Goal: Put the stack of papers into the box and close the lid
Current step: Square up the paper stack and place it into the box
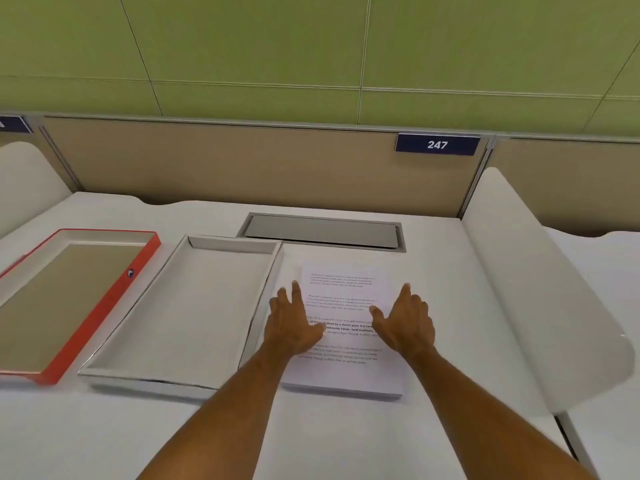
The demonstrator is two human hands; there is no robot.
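A stack of printed white papers (346,289) lies flat on the white desk, right of centre. My left hand (294,323) hovers over its left edge with fingers spread, holding nothing. Over the stack's right side is my right hand (407,323), also spread and not gripping. Directly left of the papers sits the shallow white box (180,320), open and with nothing inside. Its lid (69,299), red-orange on the outside and brown inside, lies upturned at the far left.
A grey metal cable hatch (322,230) is set into the desk behind the papers. A curved white divider (540,289) rises on the right. A beige partition with a "247" sign (437,144) closes off the back.
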